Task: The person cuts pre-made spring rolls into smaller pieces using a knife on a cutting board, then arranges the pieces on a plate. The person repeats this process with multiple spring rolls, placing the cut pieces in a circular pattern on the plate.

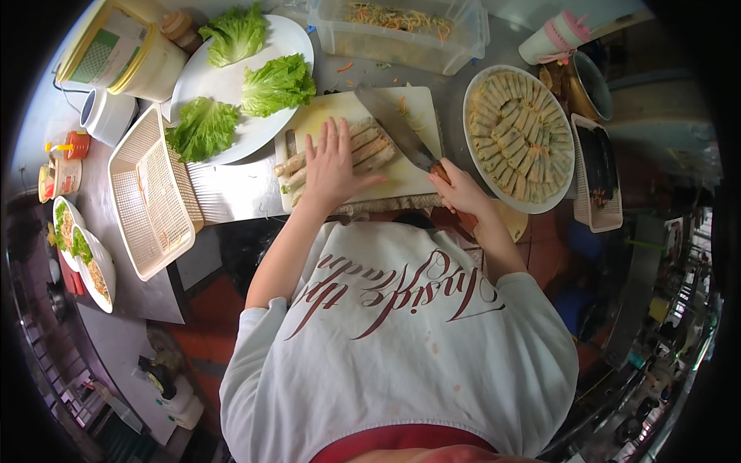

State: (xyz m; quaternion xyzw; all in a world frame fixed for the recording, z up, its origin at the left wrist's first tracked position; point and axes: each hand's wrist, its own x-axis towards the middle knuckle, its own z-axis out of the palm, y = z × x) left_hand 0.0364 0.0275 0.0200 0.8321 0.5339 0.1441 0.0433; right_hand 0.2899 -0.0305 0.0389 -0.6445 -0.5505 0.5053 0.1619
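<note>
My left hand [333, 165] lies flat, fingers spread, across several long wrapped rolls [370, 146] on a pale cutting board [405, 176]. In my right hand [460, 188] is the wooden handle of a large kitchen knife [399, 128]. Its blade points away and to the left over the board, beside the right ends of the rolls; whether it touches them I cannot tell. Shredded vegetable scraps [412, 116] lie on the board right of the blade. An oval white plate [565, 173] of cut rolls [512, 139] arranged in rings stands right of the board.
A white platter [283, 35] with lettuce leaves [278, 84] stands at the back left, near a plastic basket [124, 197]. Behind the board is a clear plastic bin [393, 52] of shredded vegetables. A tumbler [553, 37] and a narrow basket [615, 214] stand at the right.
</note>
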